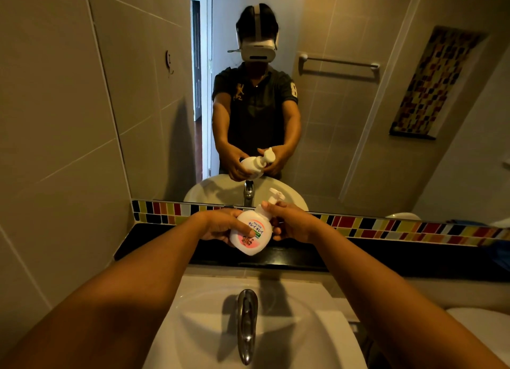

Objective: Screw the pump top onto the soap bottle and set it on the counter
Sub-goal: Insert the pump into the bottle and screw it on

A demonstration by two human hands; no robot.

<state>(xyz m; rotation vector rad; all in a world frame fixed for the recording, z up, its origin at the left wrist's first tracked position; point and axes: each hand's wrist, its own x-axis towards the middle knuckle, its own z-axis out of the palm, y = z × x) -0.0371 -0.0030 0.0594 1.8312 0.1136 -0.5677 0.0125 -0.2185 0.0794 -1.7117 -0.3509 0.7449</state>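
Observation:
A white soap bottle (pixel 249 234) with a pink label is held tilted in the air above the black counter (pixel 386 254), its neck pointing up and to the right. My left hand (pixel 220 225) grips the bottle's body, thumb across the label. My right hand (pixel 295 221) is closed around the bottle's neck, at the collar of the white pump top (pixel 276 196), whose nozzle sticks out above my fingers. The joint between pump and bottle is hidden by my fingers.
A white basin (pixel 317 327) with a chrome tap (pixel 247 321) lies below my arms. The mirror (pixel 331 106) behind the counter reflects a person holding the bottle. A coloured tile strip (pixel 386 226) runs under the mirror. A tiled wall (pixel 55 147) stands left.

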